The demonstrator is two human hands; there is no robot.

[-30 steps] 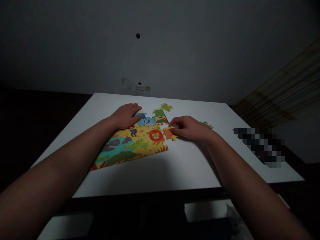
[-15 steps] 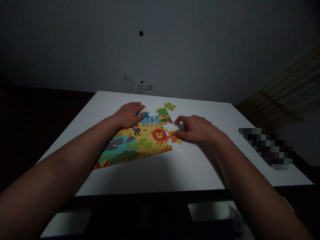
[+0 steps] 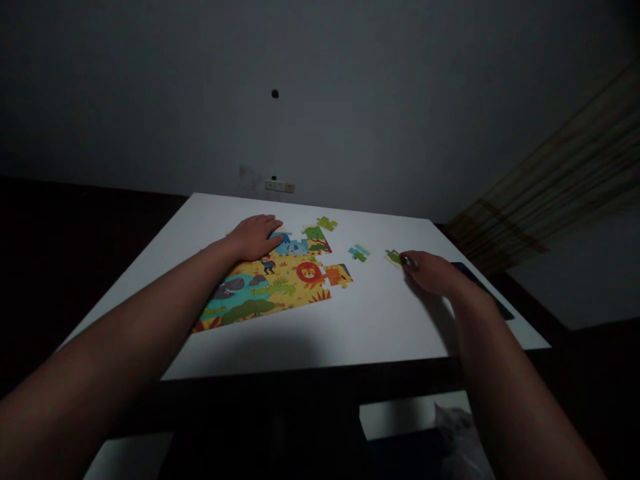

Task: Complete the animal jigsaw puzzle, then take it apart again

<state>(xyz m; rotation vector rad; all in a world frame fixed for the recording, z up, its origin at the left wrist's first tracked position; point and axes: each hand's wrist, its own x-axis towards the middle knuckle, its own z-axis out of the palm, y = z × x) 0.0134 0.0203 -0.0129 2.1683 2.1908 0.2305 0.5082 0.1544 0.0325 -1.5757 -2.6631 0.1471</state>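
A partly joined jigsaw puzzle [image 3: 280,288] with a lion, a hippo and a crocodile lies on the white table. My left hand [image 3: 254,239] rests flat on its upper left part, fingers stretched, covering some of the picture. An orange puzzle piece [image 3: 339,275] sits at the right edge, beside the lion. Farther right, my right hand [image 3: 425,270] has its fingers closed at the edge of a green puzzle piece [image 3: 393,257]; the fingertips are partly hidden. Between that piece and the puzzle lies a blue-and-green piece [image 3: 359,253]. Another green piece [image 3: 327,223] lies by the puzzle's top right corner.
The white table [image 3: 370,320] has its front edge towards me. A dark flat object [image 3: 483,290] lies at the right, partly behind my right forearm. Wall sockets [image 3: 280,186] are beyond the table, and a clear plastic bag [image 3: 463,437] is below it.
My right hand has left the orange piece and moved right to the green piece. The blue-and-green piece shows now. My left hand stays on the puzzle, while the view has shifted somewhat.
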